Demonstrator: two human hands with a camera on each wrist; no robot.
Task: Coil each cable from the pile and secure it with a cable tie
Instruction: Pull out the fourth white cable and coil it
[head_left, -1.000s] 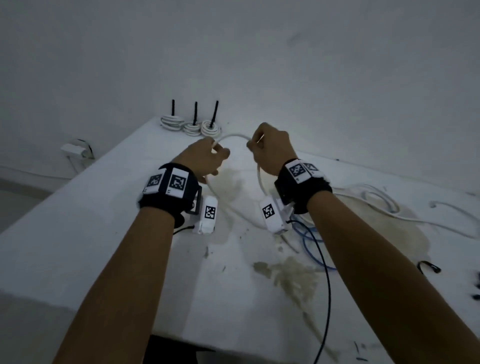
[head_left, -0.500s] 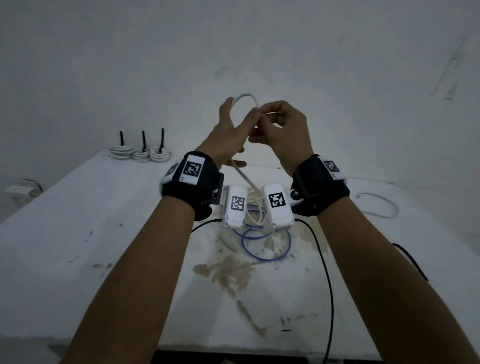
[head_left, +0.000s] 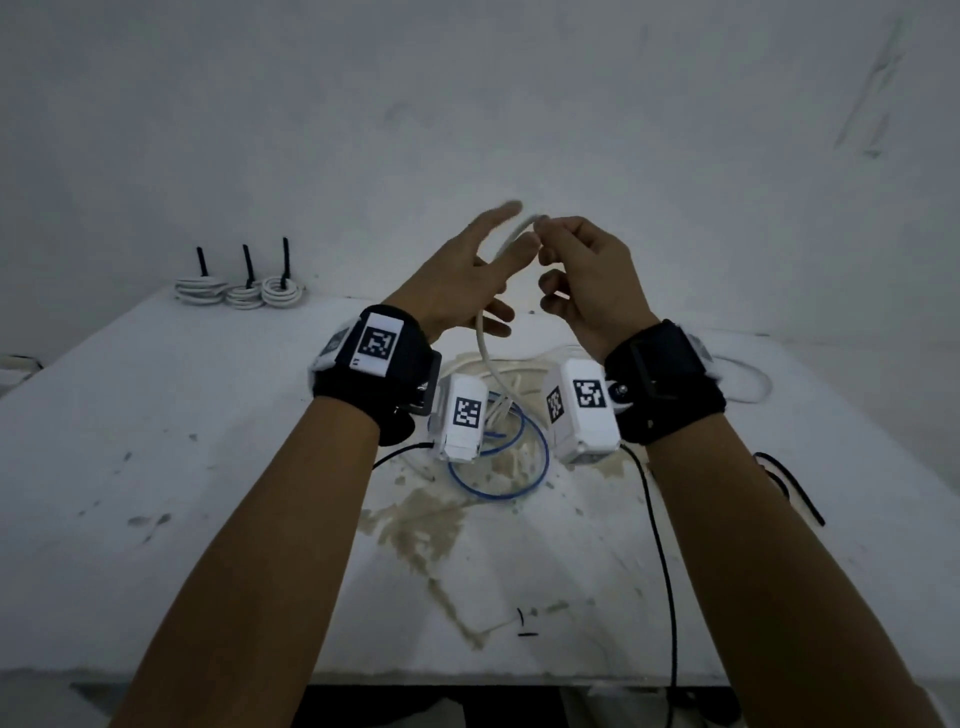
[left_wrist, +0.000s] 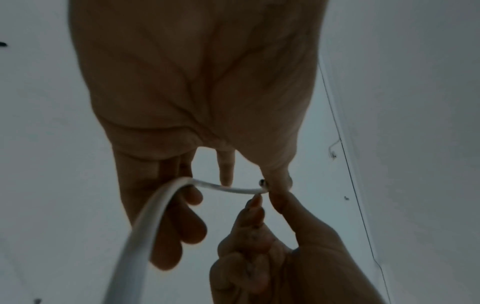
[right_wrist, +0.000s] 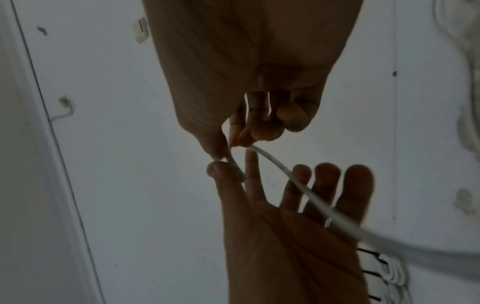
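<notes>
A white cable (head_left: 481, 335) rises from the loose pile (head_left: 511, 371) on the table to both raised hands. My right hand (head_left: 544, 231) pinches the cable near its end between thumb and forefinger (right_wrist: 235, 142). My left hand (head_left: 467, 273) is spread, fingers straight, and the cable (left_wrist: 145, 226) lies across its fingers (right_wrist: 324, 185) and bends over toward the right hand's pinch. The left thumb (right_wrist: 215, 171) sits beside the cable's end. A blue cable (head_left: 524, 486) loops on the table under the wrists.
Three coiled white cables (head_left: 239, 293) with upright black ties stand at the back left of the white table (head_left: 156, 415). Black ties (head_left: 789, 486) lie at the right, and small black bits (head_left: 524, 623) sit near the front edge. A black lead (head_left: 662, 561) trails off the front.
Both hands rose from near the table to above it with the white cable. The left hand went from gripping the cable to spread fingers. The right hand keeps its pinch.
</notes>
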